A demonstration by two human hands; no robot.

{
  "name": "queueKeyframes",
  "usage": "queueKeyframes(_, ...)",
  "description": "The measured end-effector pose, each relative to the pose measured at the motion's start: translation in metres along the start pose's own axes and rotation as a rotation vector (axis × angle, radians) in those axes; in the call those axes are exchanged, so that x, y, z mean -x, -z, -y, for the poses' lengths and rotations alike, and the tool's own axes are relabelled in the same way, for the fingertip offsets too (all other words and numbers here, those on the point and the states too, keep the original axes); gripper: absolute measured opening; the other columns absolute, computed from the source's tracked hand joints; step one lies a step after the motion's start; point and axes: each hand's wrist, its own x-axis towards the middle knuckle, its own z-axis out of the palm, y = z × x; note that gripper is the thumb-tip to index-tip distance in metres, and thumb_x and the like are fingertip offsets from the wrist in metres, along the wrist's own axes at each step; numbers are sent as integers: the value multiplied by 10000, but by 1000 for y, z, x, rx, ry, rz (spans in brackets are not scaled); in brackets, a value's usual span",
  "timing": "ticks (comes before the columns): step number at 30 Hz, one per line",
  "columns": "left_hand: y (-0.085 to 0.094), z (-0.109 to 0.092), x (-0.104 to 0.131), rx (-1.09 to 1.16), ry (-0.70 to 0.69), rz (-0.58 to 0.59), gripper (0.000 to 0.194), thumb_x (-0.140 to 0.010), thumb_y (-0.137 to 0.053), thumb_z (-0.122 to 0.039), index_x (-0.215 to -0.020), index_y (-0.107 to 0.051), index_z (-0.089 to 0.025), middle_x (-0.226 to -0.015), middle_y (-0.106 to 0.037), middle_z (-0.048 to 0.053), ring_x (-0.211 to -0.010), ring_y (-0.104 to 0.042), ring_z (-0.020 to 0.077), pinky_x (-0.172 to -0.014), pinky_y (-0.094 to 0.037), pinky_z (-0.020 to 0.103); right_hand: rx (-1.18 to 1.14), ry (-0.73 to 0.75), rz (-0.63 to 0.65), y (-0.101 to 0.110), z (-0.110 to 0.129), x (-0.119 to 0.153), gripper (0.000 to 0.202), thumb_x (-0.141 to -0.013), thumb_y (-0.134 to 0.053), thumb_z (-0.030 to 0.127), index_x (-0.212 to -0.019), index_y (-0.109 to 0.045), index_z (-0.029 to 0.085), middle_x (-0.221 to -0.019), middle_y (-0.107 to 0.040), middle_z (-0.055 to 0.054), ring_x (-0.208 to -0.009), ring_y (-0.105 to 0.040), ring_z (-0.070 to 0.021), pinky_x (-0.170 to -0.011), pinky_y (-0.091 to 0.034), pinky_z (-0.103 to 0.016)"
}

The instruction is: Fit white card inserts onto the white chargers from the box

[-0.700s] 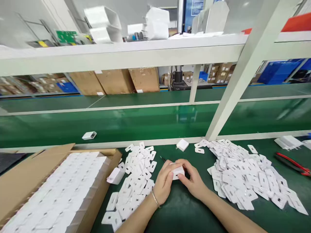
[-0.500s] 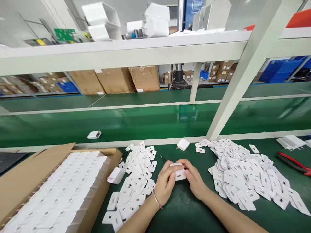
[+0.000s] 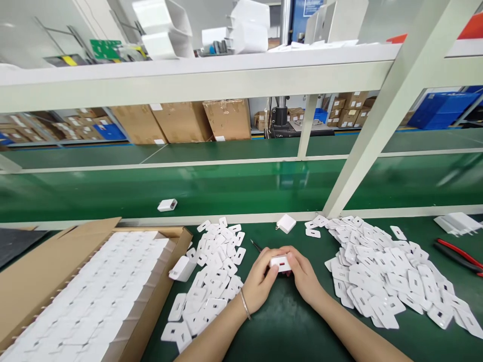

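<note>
A green-topped desk [image 3: 287, 327] runs along a green conveyor belt [image 3: 226, 188] under a pale shelf frame [image 3: 211, 83], with brown boxes stacked in the background. At the desk's left edge an open cardboard box [image 3: 49, 266] holds flat rows of white pieces. Just right of it a white charger [image 3: 182, 268] lies at the rim of a loose left pile of white plastic plates [image 3: 211, 276], each with a rectangular slot. On the belt beyond, a small white adapter [image 3: 167, 204] lies on its side. Near the middle of the desk, toward its front edge, the left hand [image 3: 260, 281], with a thin bracelet at the wrist, and the right hand [image 3: 304, 276] meet around a small white charger body [image 3: 280, 263]: a compact block whose upward face shows a dark red slot. The fingers of both hands are curled closed on it, thumbs on top, wrists resting low on the desk. Behind them another white charger block [image 3: 286, 223] sits near the desk's far edge. To the right spreads a larger right heap of white plates [image 3: 388, 271], and red-handled pliers [image 3: 458, 254] lie at the right edge.
</note>
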Motion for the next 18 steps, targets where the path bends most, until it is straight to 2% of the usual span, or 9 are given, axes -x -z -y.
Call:
queueKeyframes(3,-2,-2,-1,22,-15,-49,394,-1082,-452,-506,-1298,-655,-246,-1171,-664,101,-1078,-621,252,-937,-516,409,-28,2,57,3,1,-1,487,-991,-529,689,-1101,-682,240,-894,-677,-22,-741,-596,-178,-681,-484,-305)
queueKeyframes(6,-4,-5,-3,198,-14,-75,372,-1051,-521,-531,-1269,-594,-238,-1154,-648,92,-1018,-643,230,-873,-538,369,-71,-16,138,7,3,-4,464,-931,-665,650,-1154,-661,243,-953,-703,-34,-796,-635,-191,-707,-509,-307)
queueKeyframes(11,-4,-8,-8,436,27,-91,535,-952,-683,-590,-1278,-414,-262,-1015,-596,26,-832,-635,161,-747,-513,291,-87,20,175,8,2,-7,385,-968,-654,586,-1172,-651,260,-1018,-691,-46,-868,-649,-202,-770,-546,-319)
queueKeyframes(16,-3,-3,-9,362,124,-55,603,-993,-454,-750,-1289,-450,-225,-940,-563,15,-715,-532,138,-693,-468,308,-167,108,189,6,-5,-8,361,-1016,-605,521,-1306,-554,313,-1140,-646,-50,-879,-672,-200,-849,-596,-368)
queueKeyframes(18,-5,-1,-10,356,152,-20,648,-979,-439,-781,-1278,-477,-208,-875,-547,-3,-698,-517,136,-727,-485,332,-139,130,167,8,-8,-9,387,-1010,-607,532,-1326,-543,319,-1186,-620,-60,-854,-670,-196,-819,-605,-371)
